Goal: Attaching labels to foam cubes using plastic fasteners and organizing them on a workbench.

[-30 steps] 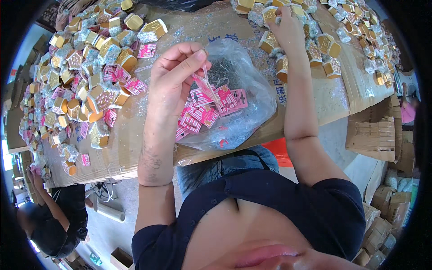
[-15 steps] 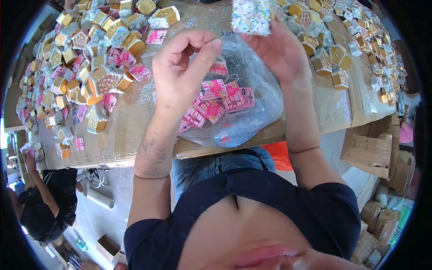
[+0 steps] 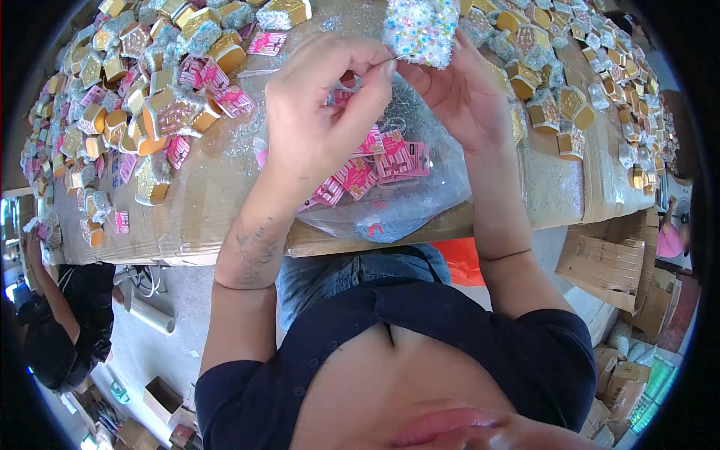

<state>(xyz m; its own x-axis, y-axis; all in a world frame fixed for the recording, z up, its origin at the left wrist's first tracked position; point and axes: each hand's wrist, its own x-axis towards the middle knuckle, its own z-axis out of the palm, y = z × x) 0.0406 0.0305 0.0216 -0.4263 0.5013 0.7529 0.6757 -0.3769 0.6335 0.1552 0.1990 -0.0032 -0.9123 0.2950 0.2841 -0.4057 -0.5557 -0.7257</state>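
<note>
Your left hand (image 3: 326, 105) pinches a thin wire (image 3: 399, 58), your right hand (image 3: 474, 97) grips the speckled block (image 3: 421, 31) – so close together, a slip could prick you.

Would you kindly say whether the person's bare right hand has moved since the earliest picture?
Yes, the right hand moved left, toward the clear plastic bag.
</note>
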